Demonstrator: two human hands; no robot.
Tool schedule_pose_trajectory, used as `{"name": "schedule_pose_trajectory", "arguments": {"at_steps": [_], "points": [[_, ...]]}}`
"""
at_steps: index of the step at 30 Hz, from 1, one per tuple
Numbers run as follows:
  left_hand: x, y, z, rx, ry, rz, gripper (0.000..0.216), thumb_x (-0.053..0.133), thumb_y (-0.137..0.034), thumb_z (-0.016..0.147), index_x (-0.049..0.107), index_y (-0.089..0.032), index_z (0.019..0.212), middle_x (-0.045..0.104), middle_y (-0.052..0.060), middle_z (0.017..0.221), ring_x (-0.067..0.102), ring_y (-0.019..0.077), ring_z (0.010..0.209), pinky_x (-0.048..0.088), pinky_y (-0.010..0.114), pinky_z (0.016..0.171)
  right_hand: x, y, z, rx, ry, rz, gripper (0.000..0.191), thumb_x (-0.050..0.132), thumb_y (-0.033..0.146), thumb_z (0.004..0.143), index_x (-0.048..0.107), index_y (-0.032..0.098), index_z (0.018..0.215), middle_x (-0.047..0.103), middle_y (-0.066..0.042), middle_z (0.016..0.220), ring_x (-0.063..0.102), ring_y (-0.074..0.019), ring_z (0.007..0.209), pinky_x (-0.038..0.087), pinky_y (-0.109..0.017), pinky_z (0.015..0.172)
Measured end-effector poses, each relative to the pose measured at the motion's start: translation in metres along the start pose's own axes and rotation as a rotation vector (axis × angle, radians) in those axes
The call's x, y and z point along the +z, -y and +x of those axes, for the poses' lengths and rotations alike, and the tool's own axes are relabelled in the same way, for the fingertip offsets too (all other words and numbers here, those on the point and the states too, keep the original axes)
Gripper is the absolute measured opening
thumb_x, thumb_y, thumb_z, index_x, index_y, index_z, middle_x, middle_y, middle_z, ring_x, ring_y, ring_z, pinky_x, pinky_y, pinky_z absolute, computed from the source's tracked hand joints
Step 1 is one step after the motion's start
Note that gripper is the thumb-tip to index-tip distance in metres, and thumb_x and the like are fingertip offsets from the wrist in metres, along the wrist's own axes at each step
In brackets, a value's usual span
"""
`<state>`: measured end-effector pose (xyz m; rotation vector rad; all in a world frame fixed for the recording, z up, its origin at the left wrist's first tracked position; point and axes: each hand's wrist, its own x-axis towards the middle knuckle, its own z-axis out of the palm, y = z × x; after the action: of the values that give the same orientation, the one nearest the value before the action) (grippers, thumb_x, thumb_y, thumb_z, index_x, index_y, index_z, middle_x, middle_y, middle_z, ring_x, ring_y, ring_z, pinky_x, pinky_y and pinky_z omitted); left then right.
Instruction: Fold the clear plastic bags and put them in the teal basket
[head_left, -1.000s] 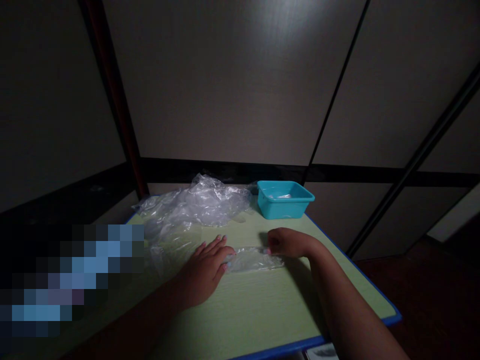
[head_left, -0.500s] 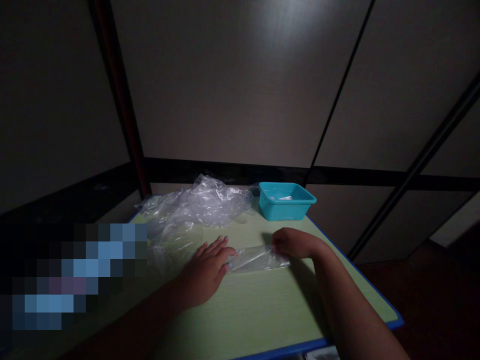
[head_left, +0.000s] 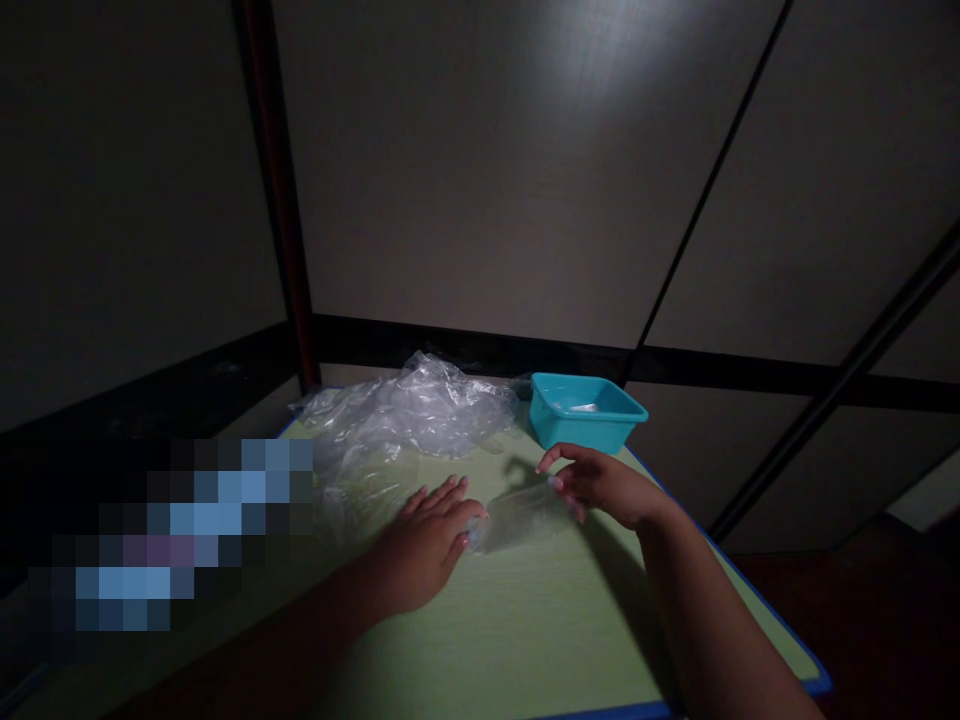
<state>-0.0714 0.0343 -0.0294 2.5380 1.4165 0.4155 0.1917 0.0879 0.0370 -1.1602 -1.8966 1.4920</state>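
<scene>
A small clear plastic bag (head_left: 525, 517) lies on the pale green table between my hands. My left hand (head_left: 427, 545) is open with fingers spread, resting over the bag's left end; the thumb and index finger frame that end. At the bag's right end, my right hand (head_left: 604, 487) hovers with its fingers apart and the index finger stretched out. Its fingertips are close to the bag's edge, though any contact is hard to make out. Behind my left hand, a large heap of clear plastic (head_left: 450, 405) spreads over the table's far left.
A turquoise plastic basin (head_left: 589, 430) with something pale inside stands at the table's far right corner. The green table (head_left: 540, 640) has a blue edge. Dark panelled doors (head_left: 480, 200) rise behind it. A pixelated patch covers the left side.
My right hand has loosened from a closed grip at the bag's right end to spread fingers. The bag lies flatter and wider. The whole view has shifted slightly; my left hand stays on the bag.
</scene>
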Motion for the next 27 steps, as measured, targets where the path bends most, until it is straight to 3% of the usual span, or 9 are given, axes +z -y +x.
{"name": "schedule_pose_trajectory", "arguments": {"at_steps": [4,13,27], "points": [[-0.001,-0.001,-0.001,0.008,0.004,-0.007,0.035,0.036,-0.019,0.087,0.045,-0.031,0.119,0.031,0.002,0.144,0.019,0.0195,0.134,0.019,0.046,0.106,0.007,-0.001,0.006,-0.009,-0.060,0.164,0.039,0.069,0.034,0.063,0.048,0.020,0.093,0.050,0.007,0.061,0.045,-0.0065,0.045,0.040,-0.022,0.046],[-0.001,-0.007,-0.001,-0.010,-0.004,-0.007,0.037,0.036,-0.018,0.087,0.045,-0.032,0.120,0.030,0.001,0.144,0.017,0.0223,0.135,0.018,0.048,0.106,0.019,0.002,0.015,-0.081,-0.092,0.280,0.035,0.070,0.036,0.064,0.048,0.020,0.084,0.050,0.009,0.049,0.045,-0.0072,0.037,0.042,-0.022,0.041],[0.006,-0.013,0.001,-0.031,-0.016,0.037,0.043,0.040,-0.016,0.086,0.045,-0.038,0.122,0.011,0.000,0.150,-0.006,0.0264,0.136,0.009,0.051,0.105,0.047,0.010,0.033,-0.223,-0.172,0.502,0.027,0.070,0.029,0.066,0.051,0.020,0.081,0.058,0.007,0.051,0.047,-0.0080,0.038,0.040,-0.020,0.042]]}}
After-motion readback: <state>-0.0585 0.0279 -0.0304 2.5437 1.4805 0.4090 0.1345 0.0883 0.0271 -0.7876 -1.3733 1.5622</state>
